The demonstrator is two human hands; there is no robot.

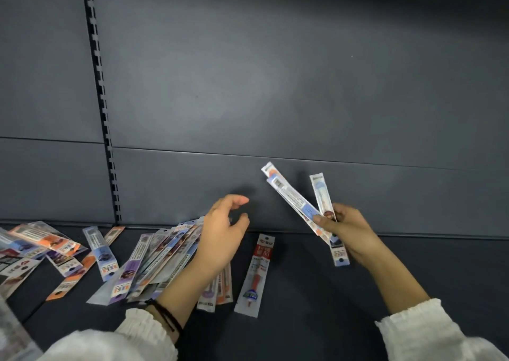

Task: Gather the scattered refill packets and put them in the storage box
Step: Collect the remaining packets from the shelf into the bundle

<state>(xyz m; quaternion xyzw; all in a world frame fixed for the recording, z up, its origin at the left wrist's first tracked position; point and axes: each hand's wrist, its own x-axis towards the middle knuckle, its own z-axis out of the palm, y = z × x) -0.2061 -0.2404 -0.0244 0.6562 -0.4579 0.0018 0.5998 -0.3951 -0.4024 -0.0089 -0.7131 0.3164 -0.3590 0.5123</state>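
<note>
The fingers (323,220) of the right hand (355,234) curl round a held fan of packets (292,198), with the thumb pressed on top near their lower ends. The packets spread upward and to the left, one standing nearly upright. All of them are raised off the shelf (330,291), in front of the grey back panel (275,85).

The left hand (220,234) hovers with its fingers (241,200) loosely curved and spread, thumb apart, gripping nothing. It hangs over the right edge of a thick overlapping pile of packets (159,253). Its wrist and forearm cover part of that pile and hide the middles of several packets.

Just right of the pile, between the two hands, a single red packet (256,272) lies flat on the dark shelf, apart from the rest. Farther left, scattered packets (49,245) lie across one another and reach the left edge of the view.

A black cord bracelet (165,316) circles the left wrist above a white gathered sleeve (137,325). The right arm wears the same white fabric.

A slotted upright (102,99) runs up the back panel at the left. In the bottom left corner a pale translucent edge (11,333) shows, too blurred to identify.
</note>
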